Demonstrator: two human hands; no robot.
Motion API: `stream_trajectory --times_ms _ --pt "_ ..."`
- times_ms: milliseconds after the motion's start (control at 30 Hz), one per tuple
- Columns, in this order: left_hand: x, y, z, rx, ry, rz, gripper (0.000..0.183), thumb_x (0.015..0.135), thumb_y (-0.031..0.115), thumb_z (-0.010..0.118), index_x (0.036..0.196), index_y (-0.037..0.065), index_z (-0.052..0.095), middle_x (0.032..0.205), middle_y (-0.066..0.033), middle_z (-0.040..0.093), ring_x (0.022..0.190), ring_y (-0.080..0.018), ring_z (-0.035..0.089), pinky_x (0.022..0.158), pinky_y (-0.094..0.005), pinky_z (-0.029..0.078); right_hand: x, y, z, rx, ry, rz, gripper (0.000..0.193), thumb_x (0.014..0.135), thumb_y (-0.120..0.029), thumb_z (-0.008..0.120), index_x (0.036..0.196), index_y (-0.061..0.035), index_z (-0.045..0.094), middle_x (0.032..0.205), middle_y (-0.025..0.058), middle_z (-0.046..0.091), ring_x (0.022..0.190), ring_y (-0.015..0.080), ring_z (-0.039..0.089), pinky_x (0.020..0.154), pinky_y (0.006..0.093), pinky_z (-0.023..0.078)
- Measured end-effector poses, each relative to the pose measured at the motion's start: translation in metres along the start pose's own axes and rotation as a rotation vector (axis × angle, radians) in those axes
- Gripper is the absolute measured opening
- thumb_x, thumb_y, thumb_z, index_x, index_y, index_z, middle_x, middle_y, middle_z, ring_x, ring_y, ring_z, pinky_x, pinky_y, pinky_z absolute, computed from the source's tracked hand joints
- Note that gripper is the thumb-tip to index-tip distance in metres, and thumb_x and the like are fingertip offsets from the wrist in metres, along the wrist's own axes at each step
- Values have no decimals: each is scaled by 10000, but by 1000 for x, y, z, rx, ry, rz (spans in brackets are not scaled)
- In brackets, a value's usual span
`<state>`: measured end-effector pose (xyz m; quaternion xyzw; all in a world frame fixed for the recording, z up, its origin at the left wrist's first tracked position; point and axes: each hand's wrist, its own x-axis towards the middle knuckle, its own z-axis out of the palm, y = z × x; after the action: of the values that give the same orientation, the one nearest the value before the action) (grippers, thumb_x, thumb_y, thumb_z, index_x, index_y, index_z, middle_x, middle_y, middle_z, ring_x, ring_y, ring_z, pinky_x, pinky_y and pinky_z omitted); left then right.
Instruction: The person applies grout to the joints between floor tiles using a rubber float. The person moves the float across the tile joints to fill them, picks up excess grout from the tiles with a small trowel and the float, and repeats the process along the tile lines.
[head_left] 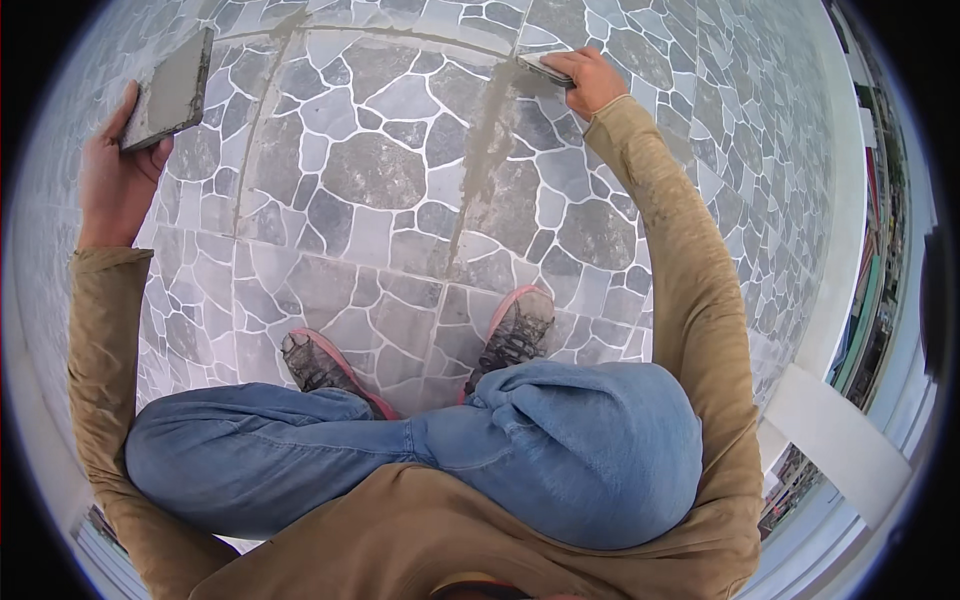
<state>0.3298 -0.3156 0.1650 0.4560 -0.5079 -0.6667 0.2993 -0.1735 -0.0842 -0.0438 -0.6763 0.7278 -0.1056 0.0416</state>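
My left hand point(112, 190), raised at the far left, is closed on the edge of a flat grey rectangular board point(172, 95) whose face looks coated with grey paste. Off to the right, my right hand point(598, 85) grips a small flat spreader point(545, 68), its exact kind partly hidden by the fingers. The spreader's edge meets the tiled floor at the top of a tile joint point(483, 135) smeared with wet-looking grey grout. Another smeared joint point(400, 33) crosses near the far end of this one.
Stone-patterned tiles point(375, 170) with white veins cover the floor. My shoes point(520, 325) stand on them below the grouted joint, with my knees bent. A white ledge point(848, 200) runs along the right side, joined by a white post point(835, 440), with a drop to ground beyond.
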Motion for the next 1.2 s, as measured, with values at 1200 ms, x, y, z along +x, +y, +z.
stream_trajectory --times_ms 1200 --pt "70 -40 -90 199 100 18 442 1025 57 388 1463 7 420 1300 -117 574 1012 -188 649 841 -271 568 -172 126 4 -275 133 442 592 722 -21 636 1276 -229 642 1312 81 630 1096 319 612 969 409 511"
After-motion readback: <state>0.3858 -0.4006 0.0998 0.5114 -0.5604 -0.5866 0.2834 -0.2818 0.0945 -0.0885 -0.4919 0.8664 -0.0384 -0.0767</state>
